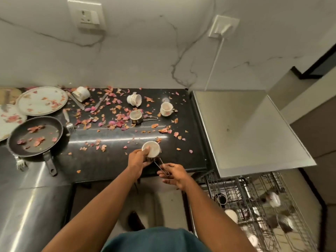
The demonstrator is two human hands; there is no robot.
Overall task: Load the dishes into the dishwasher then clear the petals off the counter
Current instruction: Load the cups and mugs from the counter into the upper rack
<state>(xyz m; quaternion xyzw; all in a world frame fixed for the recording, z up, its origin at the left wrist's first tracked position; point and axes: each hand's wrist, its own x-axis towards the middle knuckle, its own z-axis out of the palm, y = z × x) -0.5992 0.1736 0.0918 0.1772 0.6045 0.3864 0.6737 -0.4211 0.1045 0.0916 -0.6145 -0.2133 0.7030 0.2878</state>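
— Gripping what?
— Left hand [139, 160] holds a steel cup [151, 151]; right hand [172, 174] pinches its wire handle [162, 169] (near the counter's front edge [127, 177]).
— Room?
— Petals [116, 117] lie mostly farther back; dishwasher rack [254, 206] open, lower right.

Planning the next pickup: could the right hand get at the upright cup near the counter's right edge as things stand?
Probably not yet: the right hand pinches the wire handle of the metal cup that the left hand grips. Once freed, only petals lie before the upright cup.
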